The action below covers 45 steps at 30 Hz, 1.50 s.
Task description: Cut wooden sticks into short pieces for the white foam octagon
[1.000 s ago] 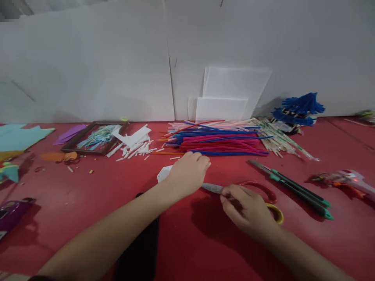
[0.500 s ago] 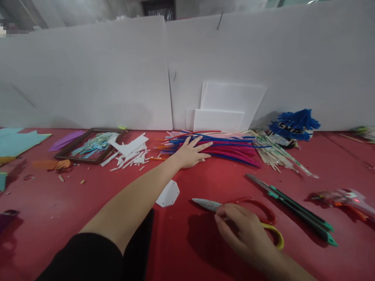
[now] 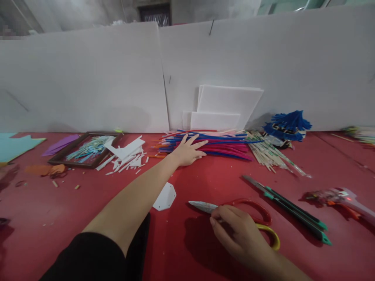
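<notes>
My left hand (image 3: 190,151) lies with fingers spread on a bundle of blue, pink and orange pipe cleaners (image 3: 225,149) at the back of the red table. In front of it a white octagonal card (image 3: 165,196) is partly covered by my left forearm. My right hand (image 3: 234,226) is curled, thumb and fingertips together, over the scissors (image 3: 203,206) with red and yellow handles; whether it grips them or something small is hidden. To its right lie the green and black utility knives (image 3: 295,208).
White boards (image 3: 102,78) stand behind the table. A brown frame (image 3: 88,164), white paper scraps (image 3: 127,154) and purple sheets (image 3: 61,144) are at the left. Wooden sticks (image 3: 265,154), a blue fringed model (image 3: 288,127) and a glue gun (image 3: 340,197) are at the right.
The whole view has shifted slightly, so things sit a little further left. My left hand stays spread on the pipe cleaners, and my right hand remains over the scissors.
</notes>
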Tool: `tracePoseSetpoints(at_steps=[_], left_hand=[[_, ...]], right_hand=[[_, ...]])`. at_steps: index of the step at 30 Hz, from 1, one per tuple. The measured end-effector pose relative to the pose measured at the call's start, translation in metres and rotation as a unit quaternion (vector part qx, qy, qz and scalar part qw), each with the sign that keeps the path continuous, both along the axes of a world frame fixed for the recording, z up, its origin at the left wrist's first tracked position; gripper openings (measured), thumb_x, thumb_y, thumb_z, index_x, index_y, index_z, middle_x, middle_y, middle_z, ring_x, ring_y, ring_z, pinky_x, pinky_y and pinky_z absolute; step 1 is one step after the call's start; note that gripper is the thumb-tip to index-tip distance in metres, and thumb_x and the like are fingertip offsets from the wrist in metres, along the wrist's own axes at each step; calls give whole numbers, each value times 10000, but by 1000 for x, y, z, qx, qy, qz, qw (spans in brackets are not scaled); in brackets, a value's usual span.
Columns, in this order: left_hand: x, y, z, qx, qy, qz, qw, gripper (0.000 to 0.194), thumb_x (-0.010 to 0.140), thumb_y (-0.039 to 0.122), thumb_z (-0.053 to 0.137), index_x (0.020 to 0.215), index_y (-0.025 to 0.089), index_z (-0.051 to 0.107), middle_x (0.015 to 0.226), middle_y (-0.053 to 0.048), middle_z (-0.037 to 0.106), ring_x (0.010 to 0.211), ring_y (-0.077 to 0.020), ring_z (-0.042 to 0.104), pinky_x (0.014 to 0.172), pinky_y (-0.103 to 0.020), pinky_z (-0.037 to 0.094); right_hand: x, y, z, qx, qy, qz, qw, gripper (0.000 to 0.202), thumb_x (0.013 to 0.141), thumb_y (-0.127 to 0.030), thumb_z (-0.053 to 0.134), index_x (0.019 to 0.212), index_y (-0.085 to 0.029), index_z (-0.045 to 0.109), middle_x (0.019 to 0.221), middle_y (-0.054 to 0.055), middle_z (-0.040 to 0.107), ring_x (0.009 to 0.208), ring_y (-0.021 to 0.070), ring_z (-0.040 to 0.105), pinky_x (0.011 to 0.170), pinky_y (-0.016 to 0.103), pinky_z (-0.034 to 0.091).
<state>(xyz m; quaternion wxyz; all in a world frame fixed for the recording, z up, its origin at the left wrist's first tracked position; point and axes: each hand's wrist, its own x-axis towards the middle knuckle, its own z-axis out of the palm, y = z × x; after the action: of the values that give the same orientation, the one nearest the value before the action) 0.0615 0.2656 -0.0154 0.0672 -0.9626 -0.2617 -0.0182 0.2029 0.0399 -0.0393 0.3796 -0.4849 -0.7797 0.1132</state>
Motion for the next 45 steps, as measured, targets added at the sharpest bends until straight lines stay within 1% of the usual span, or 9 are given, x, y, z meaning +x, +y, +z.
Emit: tracePoseSetpoints(at_steps=[4,9,12,17,21,26,37,40,45], left_hand=[[2,-21,8,-53,-115,8,992,281,967,251,475,1146,253,692,1511,-15,464,1466,-317,239,1188,-576,110],[0,-76,19,-173,-241,117,948,358,1007,273,324,1166,175,629,1083,-78,726,1024,-203,654,907,-336,475],[-10,-118,23,-213,-254,165,929,366,995,359,323,1007,170,636,818,-30,699,736,-170,650,644,-263,465],[-36,-163,34,-373,-279,179,867,388,968,425,297,844,194,583,795,8,625,737,-143,572,641,-254,384],[-42,-168,46,-360,-222,227,877,302,835,269,401,546,185,423,519,44,384,536,-111,383,539,-293,235],[-36,-162,44,-391,-232,221,863,314,763,271,447,526,190,257,527,47,203,506,-100,226,489,-309,142],[-48,-131,19,-384,-385,227,808,349,969,371,310,903,198,607,857,-17,641,777,-142,589,690,-252,443],[-49,-124,16,-343,-350,226,842,241,948,276,421,961,185,643,1012,-48,680,942,-170,627,827,-285,480],[-35,-100,5,-152,-121,114,974,283,967,170,429,1072,156,691,1020,-91,653,1011,-203,606,918,-333,473]], right_hand=[[0,2,-3,7,11,6,1000,180,894,-184,466,727,-220,521,589,-30,580,498,99,532,475,200,382],[2,4,-5,-34,60,-6,998,156,939,-260,445,802,-231,514,529,-73,514,432,90,468,427,198,343],[4,5,-5,-46,93,-43,994,162,926,-313,462,781,-241,474,514,-81,481,419,93,451,408,203,333],[3,6,-4,-64,113,-67,989,173,908,-335,445,763,-246,479,569,-46,533,468,108,486,443,215,382],[2,6,-2,-92,114,-60,987,143,876,-319,442,779,-243,515,588,-27,582,490,117,535,464,222,421],[3,6,-3,-101,116,-74,985,84,812,-309,474,785,-244,520,604,-18,624,511,127,582,482,226,458],[8,10,-11,-133,207,-91,965,208,905,-410,471,899,-233,580,679,10,645,555,128,598,547,239,528],[11,13,-18,-154,243,-89,954,214,894,-418,498,956,-233,585,792,45,704,709,154,687,672,269,574],[11,16,-18,-200,179,-60,961,220,837,-405,554,971,-246,626,885,59,763,857,206,734,770,332,590]])
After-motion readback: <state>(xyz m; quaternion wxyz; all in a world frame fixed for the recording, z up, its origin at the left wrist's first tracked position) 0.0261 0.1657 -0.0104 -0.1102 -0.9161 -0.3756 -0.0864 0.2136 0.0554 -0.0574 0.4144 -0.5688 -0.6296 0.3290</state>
